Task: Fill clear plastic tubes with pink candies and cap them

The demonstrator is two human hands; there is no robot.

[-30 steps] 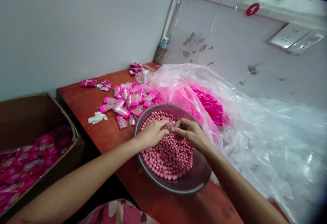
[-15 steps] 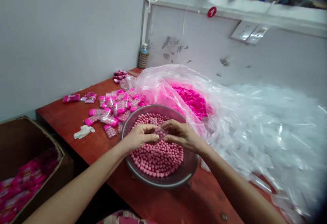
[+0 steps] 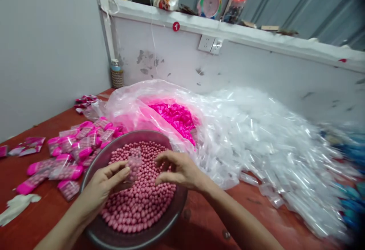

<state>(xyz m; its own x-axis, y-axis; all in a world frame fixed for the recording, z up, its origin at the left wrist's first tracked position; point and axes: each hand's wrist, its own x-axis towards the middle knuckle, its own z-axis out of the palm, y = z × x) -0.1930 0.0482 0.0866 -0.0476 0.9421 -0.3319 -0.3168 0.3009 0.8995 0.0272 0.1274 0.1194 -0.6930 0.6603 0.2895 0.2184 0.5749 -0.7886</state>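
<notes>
A dark round bowl (image 3: 179,208) holds many pink beads (image 3: 142,208). Above the beads, my left hand (image 3: 110,179) pinches a small clear container (image 3: 134,166) with pink beads showing in it. My right hand (image 3: 173,170) is just right of that container, over the bowl, its fingers curved and apart with nothing between them. Behind the bowl, an open plastic bag (image 3: 131,101) holds bright pink caps (image 3: 176,118). Filled containers with pink caps (image 3: 82,147) lie heaped left of the bowl.
A big pile of clear empty containers (image 3: 256,136) covers the right of the red table (image 3: 211,223). Pink packets (image 3: 28,145) and a white crumpled piece (image 3: 18,206) lie at the left. A woven holder with a bottle (image 3: 116,77) stands in the corner, below a shelf (image 3: 194,25).
The view has turned right, showing more of the clear pile. My right hand has come away from the container and opened; my left hand keeps hold of it.
</notes>
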